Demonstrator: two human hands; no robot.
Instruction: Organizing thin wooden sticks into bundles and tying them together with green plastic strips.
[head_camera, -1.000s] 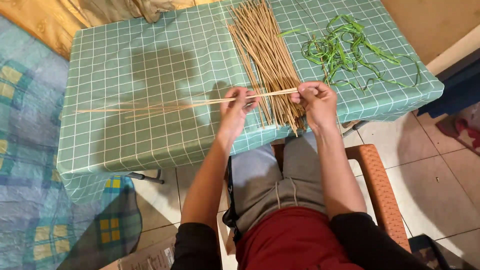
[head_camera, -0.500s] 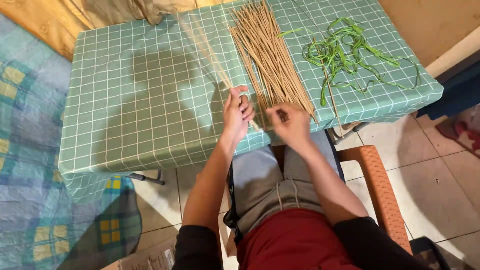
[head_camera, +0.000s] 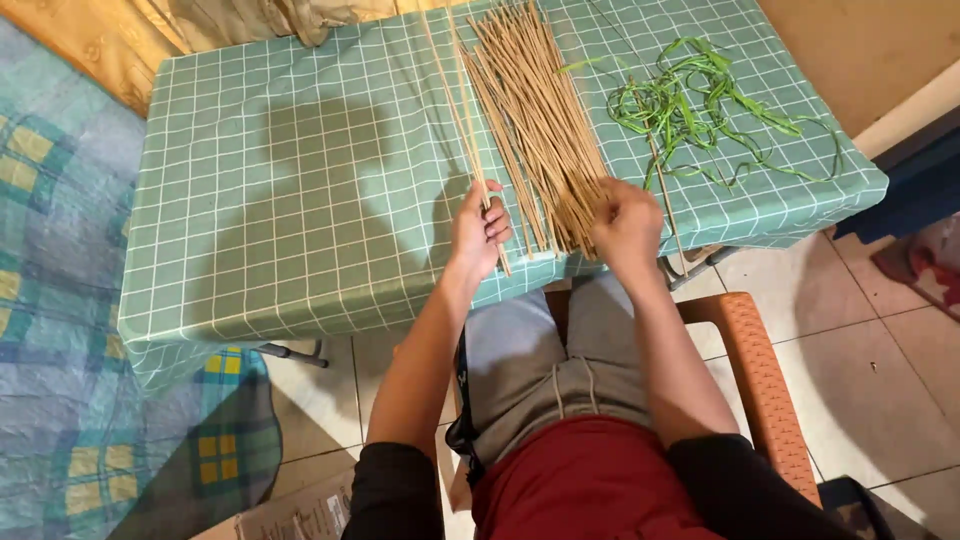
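Two hands on my feed, both at the near edge of the table (head_camera: 300, 200), which wears a green checked cloth. Left hand (head_camera: 478, 232) is closed on a few thin tan sticks (head_camera: 462, 110); I see them run from the fist up and away across the cloth, lying flat, just left of the main bundle and roughly parallel to it. A short stub pokes out below the fist toward the table edge.

Right hand (head_camera: 626, 222) sits on the near end of the big bundle of sticks (head_camera: 535, 120), fingers curled down into the stick ends. I can't tell if it actually grips any or just presses on them; the knuckles hide the fingertips. Bundle is fanned slightly, its ends near the table's front edge, its far end reaching the back edge.

To the right of the bundle, apart from it, lies a loose tangle of green strips (head_camera: 700, 105), spread flat on the cloth. One tan stick crosses under the tangle's left side.

Person is seated on an orange woven chair (head_camera: 755, 385), grey shorts, dark red top, black sleeves. Shadow of head and shoulders falls on the cloth left of the left hand. Patterned blue mat (head_camera: 60, 300) on the floor at left, pale tiles under the chair.
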